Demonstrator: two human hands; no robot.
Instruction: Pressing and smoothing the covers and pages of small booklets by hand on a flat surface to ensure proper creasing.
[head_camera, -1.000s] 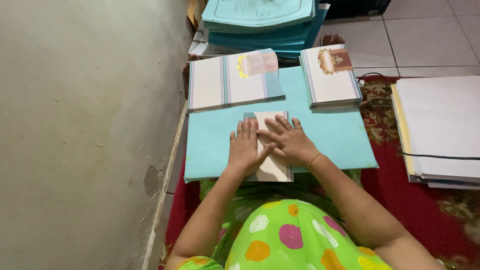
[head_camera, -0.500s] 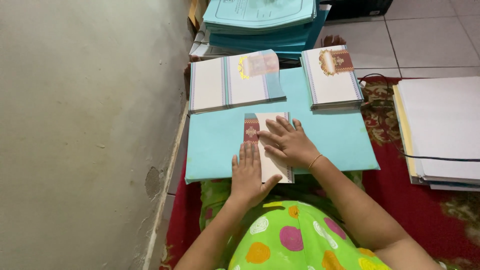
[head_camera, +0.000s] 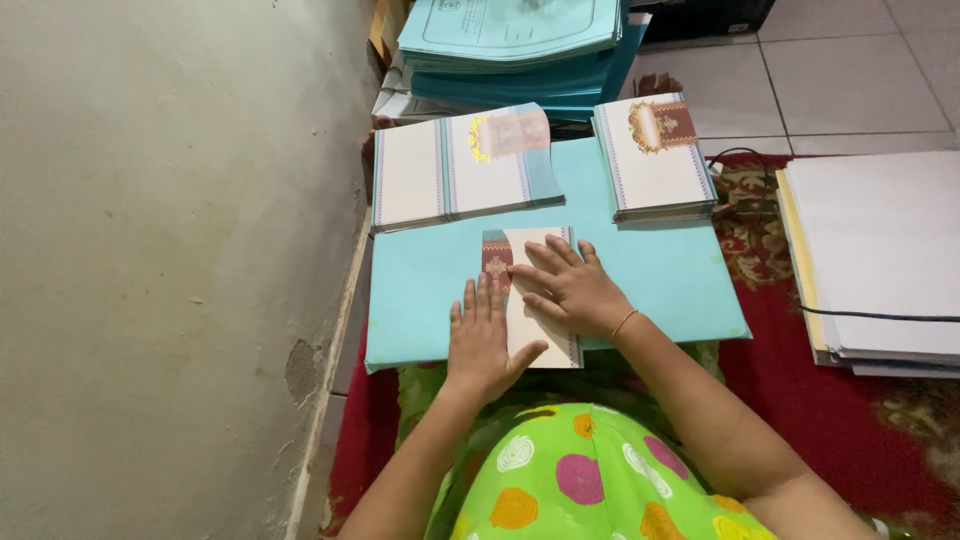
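a folded cream card (head_camera: 545, 330) with a dark red ornament at its top left lies on a light blue board (head_camera: 660, 270) across the person's lap, near the board's front edge. the left hand (head_camera: 483, 340) rests flat on the card's left edge, fingers (head_camera: 486, 300) straight and together, thumb spread to the right, gripping nothing. the right hand (head_camera: 565, 288) lies flat across the card's upper half, fingers (head_camera: 545, 260) fanned toward the upper left, likewise pressing down rather than clasping; a thin bracelet (head_camera: 623, 323) circles that wrist. the two hands sit just beside each other, the right partly covering the card's middle.

behind the card, on the far part of the board, stand two stacks: an opened-out stack of cards (head_camera: 462, 168) with blue stripes at the left, its top sheet curling up, and a stack of folded cards (head_camera: 655, 158) with a red and gold ornament at the right. beyond them a pile of blue folders (head_camera: 515, 45) rises high. at the right, a stack of white sheets (head_camera: 880, 260) sits on a red patterned rug (head_camera: 860, 420), with a black cable (head_camera: 880, 315) across it. a bare grey wall (head_camera: 170, 260) closes in tight on the left, just beside the board's edge. the person wears green clothing with coloured spots (head_camera: 590, 480).
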